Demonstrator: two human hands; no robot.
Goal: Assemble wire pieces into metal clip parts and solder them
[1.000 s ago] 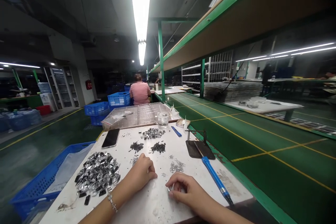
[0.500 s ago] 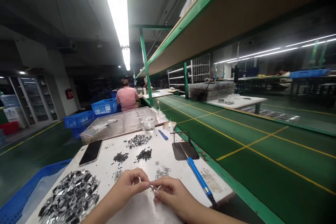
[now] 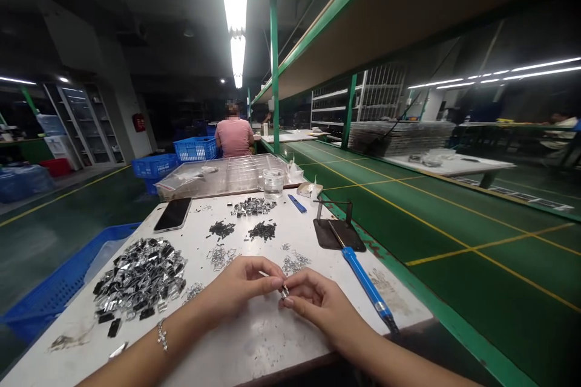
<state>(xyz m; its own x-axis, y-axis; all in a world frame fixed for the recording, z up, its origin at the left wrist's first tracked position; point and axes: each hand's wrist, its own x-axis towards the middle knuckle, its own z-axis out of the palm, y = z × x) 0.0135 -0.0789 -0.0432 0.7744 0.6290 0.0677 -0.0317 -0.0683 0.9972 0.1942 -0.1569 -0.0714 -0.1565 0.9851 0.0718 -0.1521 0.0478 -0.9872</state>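
My right hand [image 3: 315, 299] pinches a small shiny metal part [image 3: 284, 292] between thumb and fingers, low over the white table [image 3: 267, 354]. Fingertip to fingertip with it, my left hand [image 3: 249, 278] is closed in a pinch at the same part; whatever sits between its tips is too small to make out. Just beyond the hands are small piles of tiny silvery pieces [image 3: 296, 262] and black pieces [image 3: 262, 230]. A big heap of shiny silver and black parts [image 3: 140, 278] lies to the left, and a farther pile of silvery parts [image 3: 254, 207] lies behind.
A blue soldering iron [image 3: 367, 281] rests on a dark stand [image 3: 338, 236] at the right. Farther back are a phone [image 3: 173, 214], a clear jar [image 3: 273, 184], a blue tool [image 3: 297, 203] and clear trays [image 3: 236, 172]. A blue crate [image 3: 68, 284] stands left; a person in pink [image 3: 235, 136] sits ahead.
The view has shifted, so the table and hands appear farther right and more of the near table shows. Both hands stay together at the small part, whose shiny metal now shows more clearly.
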